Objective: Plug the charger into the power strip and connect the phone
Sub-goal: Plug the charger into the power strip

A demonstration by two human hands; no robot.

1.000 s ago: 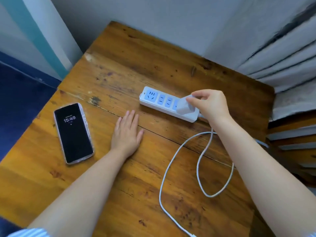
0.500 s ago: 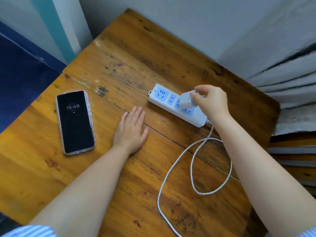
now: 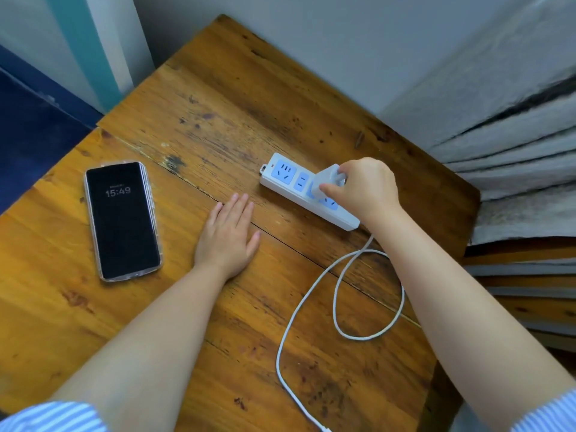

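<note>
Two hands were over the wooden table (image 3: 218, 98): the right hand (image 3: 364, 190) pinched the white charger (image 3: 325, 179) onto the power strip (image 3: 299, 188). The left hand (image 3: 226, 241) lay flat, grasping nothing, beside the phone (image 3: 122, 220).

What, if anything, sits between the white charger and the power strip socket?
Nothing visible does. The right hand holds the white charger block right over the white power strip's blue sockets; the contact point is hidden.

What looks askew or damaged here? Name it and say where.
The charger, held by the right hand, sits tilted over the power strip, not flush. The wooden table is scuffed and stained, with a gap between boards. The phone lies flat, intact.
</note>
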